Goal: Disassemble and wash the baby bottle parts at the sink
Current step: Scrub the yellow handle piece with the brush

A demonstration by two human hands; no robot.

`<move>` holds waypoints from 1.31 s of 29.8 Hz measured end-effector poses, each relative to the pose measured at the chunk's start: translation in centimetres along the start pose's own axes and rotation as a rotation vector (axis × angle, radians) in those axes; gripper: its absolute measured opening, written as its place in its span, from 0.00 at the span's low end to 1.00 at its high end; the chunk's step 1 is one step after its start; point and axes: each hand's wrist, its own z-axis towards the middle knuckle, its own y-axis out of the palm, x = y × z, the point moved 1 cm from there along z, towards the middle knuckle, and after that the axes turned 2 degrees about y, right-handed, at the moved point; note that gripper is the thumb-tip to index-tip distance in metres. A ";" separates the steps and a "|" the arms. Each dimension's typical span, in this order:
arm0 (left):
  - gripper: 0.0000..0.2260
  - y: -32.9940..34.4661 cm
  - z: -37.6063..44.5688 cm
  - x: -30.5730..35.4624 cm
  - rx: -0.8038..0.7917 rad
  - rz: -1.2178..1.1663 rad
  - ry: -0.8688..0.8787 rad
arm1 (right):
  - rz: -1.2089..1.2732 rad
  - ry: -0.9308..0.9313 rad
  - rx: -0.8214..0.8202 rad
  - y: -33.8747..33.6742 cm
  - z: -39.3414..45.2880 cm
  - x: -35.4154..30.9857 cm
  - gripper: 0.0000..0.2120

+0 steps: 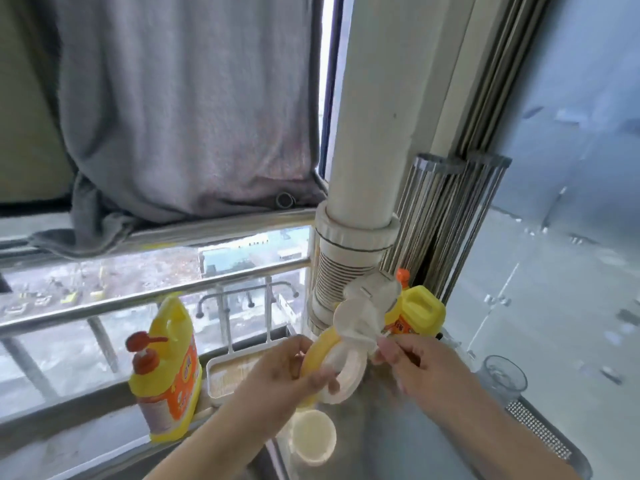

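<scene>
Both hands clamped on bottle parts.
Left hand (280, 372) gripping yellow collar ring (332, 368); right hand (420, 362) pinching clear nipple piece (356, 323) just above.

Nothing legible: orange labels on yellow plastic pump detergent bottle (166, 375) and yellow handled jug (417, 311) too blurred to read.

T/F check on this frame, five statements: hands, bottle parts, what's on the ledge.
1. The left hand grips the yellow collar. True.
2. The right hand is idle. False: it pinches the clear insert above the collar.
3. A pump bottle stands on the ledge, left of the hands. True.
4. The window is fully covered by the grey cloth. False: the lower pane is bare.
5. A clear cup stands right of the hands. True.
</scene>
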 end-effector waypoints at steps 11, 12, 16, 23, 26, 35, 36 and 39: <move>0.11 -7.3 -6.6 9.4 -0.032 0.170 0.401 | -0.044 -0.204 0.187 1.0 -4.4 -15.0 0.14; 0.09 -7.8 -7.1 9.8 -0.030 0.141 0.412 | -0.061 -0.240 0.162 1.5 -4.9 -16.0 0.13; 0.08 -9.2 -9.3 12.0 -0.074 0.112 0.489 | -0.122 -0.343 0.216 1.8 -6.5 -19.3 0.14; 0.05 -10.6 -11.4 14.5 -0.059 0.112 0.549 | -0.086 -0.445 0.261 2.2 -8.1 -21.9 0.13; 0.07 -10.8 -11.8 15.1 -0.048 0.087 0.543 | -0.061 -0.443 0.342 1.6 -8.2 -22.0 0.14; 0.09 -11.3 -12.9 16.5 -0.089 0.019 0.585 | -0.007 -0.512 0.278 1.2 -9.3 -22.6 0.16; 0.09 -11.3 -13.0 16.6 -0.077 0.025 0.582 | -0.025 -0.528 0.258 1.3 -9.4 -22.6 0.16; 0.09 -11.3 -13.4 16.4 -0.038 0.065 0.568 | -0.075 -0.524 0.308 0.5 -9.1 -23.0 0.20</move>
